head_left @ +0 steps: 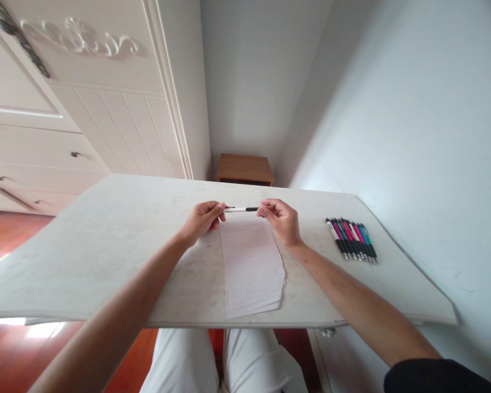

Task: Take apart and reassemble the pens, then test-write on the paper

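Note:
A slim white and black pen (240, 209) is held level above the far end of a lined sheet of paper (251, 266). My left hand (203, 219) pinches its white end with closed fingers. Its black end is pinched by my right hand (281, 219), fingers also closed. The paper lies on a white table (106, 245), with its torn right edge facing my right forearm.
Several pens (352, 239) with pink, teal and white barrels lie side by side at the table's right. A white wardrobe (65, 98) stands to the left, a small brown cabinet (245, 168) behind the table, and a wall (413, 136) on the right.

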{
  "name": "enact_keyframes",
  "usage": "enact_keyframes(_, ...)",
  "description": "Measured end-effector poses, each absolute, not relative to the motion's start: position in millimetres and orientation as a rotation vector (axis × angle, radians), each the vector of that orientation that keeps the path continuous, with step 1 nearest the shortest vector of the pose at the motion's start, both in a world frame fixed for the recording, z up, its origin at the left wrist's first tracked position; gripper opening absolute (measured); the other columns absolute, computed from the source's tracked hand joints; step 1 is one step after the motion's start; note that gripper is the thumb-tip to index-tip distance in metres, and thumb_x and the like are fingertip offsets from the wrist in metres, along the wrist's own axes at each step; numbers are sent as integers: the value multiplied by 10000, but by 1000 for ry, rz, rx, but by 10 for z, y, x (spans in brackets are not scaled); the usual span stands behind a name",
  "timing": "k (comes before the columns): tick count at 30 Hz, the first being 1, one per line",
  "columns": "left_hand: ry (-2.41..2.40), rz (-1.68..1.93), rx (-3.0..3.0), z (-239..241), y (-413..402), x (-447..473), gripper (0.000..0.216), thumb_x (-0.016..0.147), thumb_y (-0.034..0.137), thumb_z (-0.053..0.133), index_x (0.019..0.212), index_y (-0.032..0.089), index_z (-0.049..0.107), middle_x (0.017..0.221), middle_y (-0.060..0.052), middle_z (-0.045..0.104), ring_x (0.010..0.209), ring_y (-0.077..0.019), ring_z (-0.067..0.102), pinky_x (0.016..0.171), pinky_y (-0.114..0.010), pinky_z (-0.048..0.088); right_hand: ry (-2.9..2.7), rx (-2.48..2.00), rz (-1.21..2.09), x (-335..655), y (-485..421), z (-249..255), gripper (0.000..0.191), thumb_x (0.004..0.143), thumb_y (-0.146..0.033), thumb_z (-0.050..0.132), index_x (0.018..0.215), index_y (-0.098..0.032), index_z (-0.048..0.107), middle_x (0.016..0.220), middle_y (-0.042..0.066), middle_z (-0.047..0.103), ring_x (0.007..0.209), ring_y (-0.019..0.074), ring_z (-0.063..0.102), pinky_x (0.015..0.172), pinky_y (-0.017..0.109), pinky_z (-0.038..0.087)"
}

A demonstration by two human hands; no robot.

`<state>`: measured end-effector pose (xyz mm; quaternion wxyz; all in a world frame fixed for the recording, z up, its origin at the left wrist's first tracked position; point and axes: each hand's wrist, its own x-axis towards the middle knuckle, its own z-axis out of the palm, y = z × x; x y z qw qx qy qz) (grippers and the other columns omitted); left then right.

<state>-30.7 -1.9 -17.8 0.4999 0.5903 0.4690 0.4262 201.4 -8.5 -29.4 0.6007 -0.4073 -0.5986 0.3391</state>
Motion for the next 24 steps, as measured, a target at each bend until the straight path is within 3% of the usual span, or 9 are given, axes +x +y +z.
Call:
enact_keyframes(4,1037,1171,1397,-174,-19,-296,429,725,537,736,884,140,696,707,-26,637,487,-72,439,455,-220,309,-1394,-951,773,2016,-74,-311,278,756,-385,756,918,-172,679,751,29,732,672,164,697,694,320,578)
enact_keyframes(8,1004,1207,1374,-160,-24,-294,386,678,410,804,929,133,710,608,14,574,521,-88,468,512,-230,369,-1403,-946,752,2032,-52,-342,278,772,-384,748,939,-174,675,769,30,734,684,164,700,695,316,578)
enact_keyframes(10,1003,1210,1352,-147,-31,-291,389,667,395,814,930,132,704,691,-10,620,563,-97,512,533,-230,398,-1417,-949,733,2034,-56,-345,271,782,-381,741,947,-176,675,781,34,736,695,167,704,703,317,579)
enact_keyframes(14,1035,1175,1284,-127,-37,-273,489,711,523,757,999,139,667,896,-68,677,635,-128,599,531,-231,432,-1491,-963,618,2026,-98,-330,248,797,-367,730,964,-189,684,828,43,745,719,170,710,732,319,583)
enact_keyframes(18,1067,1091,1302,-147,-22,-270,581,727,660,673,957,127,671,763,-61,675,520,-101,540,485,-223,395,-1607,-945,455,2011,-150,-301,215,813,-339,720,985,-213,694,898,43,752,777,174,713,775,320,586)
enact_keyframes(24,1094,1097,1319,-165,-14,-286,576,723,667,674,932,130,695,641,-12,606,468,-74,462,448,-207,335,-1666,-893,390,1998,-180,-276,201,832,-314,706,1009,-220,694,911,41,751,789,171,713,780,313,589)
